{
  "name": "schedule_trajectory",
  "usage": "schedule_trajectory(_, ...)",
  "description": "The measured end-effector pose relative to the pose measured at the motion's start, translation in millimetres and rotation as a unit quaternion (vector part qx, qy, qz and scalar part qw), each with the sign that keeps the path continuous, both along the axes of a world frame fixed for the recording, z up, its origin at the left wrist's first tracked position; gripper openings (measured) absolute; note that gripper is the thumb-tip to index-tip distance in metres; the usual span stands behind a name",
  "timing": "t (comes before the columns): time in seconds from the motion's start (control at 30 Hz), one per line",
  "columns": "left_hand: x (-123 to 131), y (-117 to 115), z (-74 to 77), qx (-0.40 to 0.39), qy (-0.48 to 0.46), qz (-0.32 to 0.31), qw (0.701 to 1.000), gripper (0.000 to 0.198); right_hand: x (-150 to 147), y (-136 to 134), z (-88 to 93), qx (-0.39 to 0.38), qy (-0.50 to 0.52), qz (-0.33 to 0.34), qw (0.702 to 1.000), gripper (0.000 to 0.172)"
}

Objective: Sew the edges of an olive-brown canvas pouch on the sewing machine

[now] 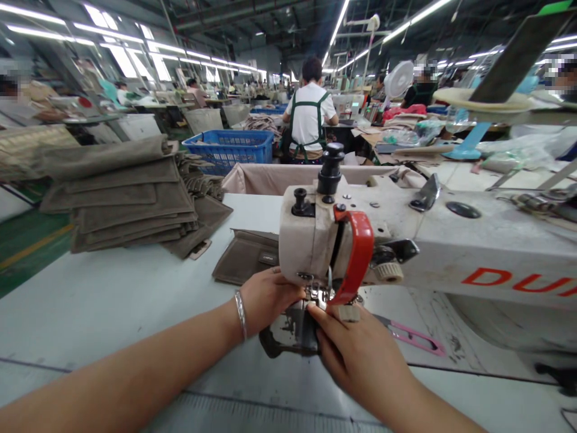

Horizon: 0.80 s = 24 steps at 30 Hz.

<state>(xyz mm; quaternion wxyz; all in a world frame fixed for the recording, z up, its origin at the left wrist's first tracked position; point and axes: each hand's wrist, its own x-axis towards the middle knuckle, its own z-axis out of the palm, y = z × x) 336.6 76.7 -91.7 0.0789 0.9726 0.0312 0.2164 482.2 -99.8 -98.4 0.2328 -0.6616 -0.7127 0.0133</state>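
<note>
My left hand [265, 297], with a silver bangle on its wrist, reaches under the head of a cream sewing machine [324, 231] with a red guard [358, 255]. Its fingers curl at the needle area; what they hold is hidden. My right hand [356, 352] comes in from the lower right, its fingers pinched together at the presser foot beside a small dark metal part [288, 334]. A flat brown fabric piece [246, 255] lies just behind my left hand on the table.
A stack of brown fabric pieces [121, 198] sits at the left on the white table [112, 300]. Pink thread snips [412, 337] lie right of my hands. Behind stand a blue basket [229, 149] and a person in a green apron [311, 114].
</note>
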Motion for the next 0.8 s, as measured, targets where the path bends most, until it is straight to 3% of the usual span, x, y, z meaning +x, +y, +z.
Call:
schedule_trajectory(0.3, 4.7, 4.3, 1.2, 0.006, 0.027, 0.023, 0.999, 0.018, -0.7, 0.0, 2.1, -0.005, 0.007, -0.001, 1.000, 0.036)
schedule_trajectory(0.4, 5.0, -5.0, 14.9, 0.013, 0.041, 0.026, 0.999, 0.016, -0.7, -2.0, 2.2, 0.007, 0.021, 0.004, 1.000, 0.034)
schedule_trajectory(0.6, -0.3, -36.7, 46.4, 0.035, 0.176, 0.019, 0.984, 0.020, 3.6, -5.9, 0.7, 0.003, 0.031, 0.049, 0.998, 0.046)
schedule_trajectory(0.7, -5.6, -44.5, 44.4, 0.013, 0.195, 0.047, 0.980, 0.022, 4.2, -6.2, -0.3, 0.012, 0.025, 0.057, 0.998, 0.044)
schedule_trajectory(0.8, -9.8, -41.2, 30.9, -0.045, 0.177, 0.068, 0.981, 0.024, 2.1, -5.9, 0.7, 0.011, 0.012, 0.055, 0.998, 0.042)
